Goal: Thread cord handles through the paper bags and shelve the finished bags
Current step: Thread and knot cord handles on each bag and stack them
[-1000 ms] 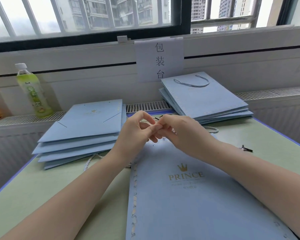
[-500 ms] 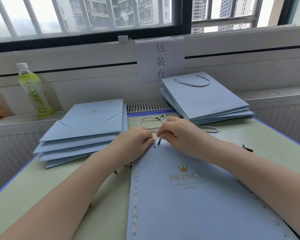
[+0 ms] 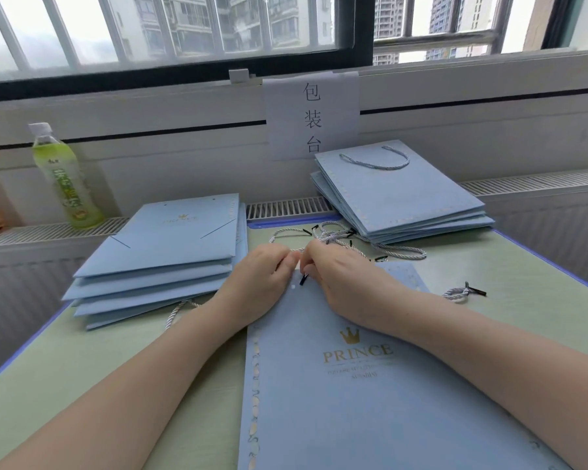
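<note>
A flat light-blue paper bag [image 3: 370, 395] printed PRINCE lies in front of me on the green table. My right hand [image 3: 343, 283] pinches the black tip of a cord [image 3: 302, 279] just above a small punched hole near the bag's top edge. My left hand [image 3: 262, 283] grips the bag's top edge beside that hole, fingers curled. Loose cords [image 3: 333, 235] lie in a tangle just beyond my hands. A stack of bags without handles [image 3: 163, 252] sits at the left. A stack with cord handles [image 3: 398, 198] rests at the back right.
A green drink bottle [image 3: 65, 178] stands on the radiator ledge at the left. A paper sign [image 3: 313, 117] hangs on the wall under the window. One spare cord [image 3: 462, 293] lies on the table [image 3: 523, 300] right of my right wrist.
Both hands came down from mid-air onto the bag's top edge. The cord's black tip now points at the punched hole.
</note>
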Action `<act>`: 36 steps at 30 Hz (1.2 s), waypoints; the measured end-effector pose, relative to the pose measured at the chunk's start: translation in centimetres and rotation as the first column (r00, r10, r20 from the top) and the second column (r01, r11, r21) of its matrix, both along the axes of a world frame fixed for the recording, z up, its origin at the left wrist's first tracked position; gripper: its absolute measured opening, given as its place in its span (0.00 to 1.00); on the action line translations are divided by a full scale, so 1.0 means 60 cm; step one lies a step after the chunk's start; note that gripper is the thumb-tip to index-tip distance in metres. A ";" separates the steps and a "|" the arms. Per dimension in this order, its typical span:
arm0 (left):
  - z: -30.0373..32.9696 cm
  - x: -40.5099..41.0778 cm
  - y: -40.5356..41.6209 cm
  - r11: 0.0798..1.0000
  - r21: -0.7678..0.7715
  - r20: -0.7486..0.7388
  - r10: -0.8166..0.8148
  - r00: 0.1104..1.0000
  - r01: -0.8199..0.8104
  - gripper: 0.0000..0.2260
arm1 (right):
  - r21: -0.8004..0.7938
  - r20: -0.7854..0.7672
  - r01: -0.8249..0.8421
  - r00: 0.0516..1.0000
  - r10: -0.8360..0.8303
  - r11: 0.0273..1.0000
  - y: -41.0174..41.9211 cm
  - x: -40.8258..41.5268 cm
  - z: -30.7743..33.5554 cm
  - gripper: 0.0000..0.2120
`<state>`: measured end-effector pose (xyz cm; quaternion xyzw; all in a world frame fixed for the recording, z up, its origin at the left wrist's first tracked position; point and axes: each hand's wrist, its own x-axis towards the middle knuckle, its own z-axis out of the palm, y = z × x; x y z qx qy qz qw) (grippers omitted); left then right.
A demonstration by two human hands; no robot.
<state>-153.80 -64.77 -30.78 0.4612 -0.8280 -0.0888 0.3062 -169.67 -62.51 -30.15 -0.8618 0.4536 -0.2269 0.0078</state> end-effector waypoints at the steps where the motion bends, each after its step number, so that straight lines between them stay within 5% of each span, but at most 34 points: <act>1: 0.003 0.001 0.000 1.000 0.001 -0.063 -0.013 0.998 0.013 0.18 | -0.004 0.029 -0.017 0.999 0.017 1.000 0.000 0.000 0.001 0.05; 9: 0.033 0.010 0.011 0.933 0.321 -0.572 0.055 0.818 0.161 0.13 | -0.228 0.144 0.039 0.990 -0.006 0.973 -0.018 -0.025 0.015 0.05; 13: 0.029 0.008 0.010 0.931 0.308 -0.617 0.039 0.786 0.196 0.15 | -0.489 -0.013 -0.002 1.000 -0.005 0.872 -0.015 -0.026 0.019 0.07; 20: 0.034 0.004 0.019 0.917 0.308 -0.703 0.042 0.710 0.252 0.18 | -0.595 -0.179 -0.149 0.983 0.051 0.789 0.012 -0.004 0.029 0.11; 29: 0.031 0.006 0.012 0.890 0.365 -0.704 0.071 0.707 0.274 0.12 | -0.633 -0.062 -0.026 0.998 -0.016 0.773 0.002 0.002 0.016 0.13; 36: 0.028 0.008 0.011 0.883 0.393 -0.668 0.082 0.740 0.258 0.10 | -0.578 0.158 0.002 0.981 0.110 0.816 0.003 0.014 0.005 0.07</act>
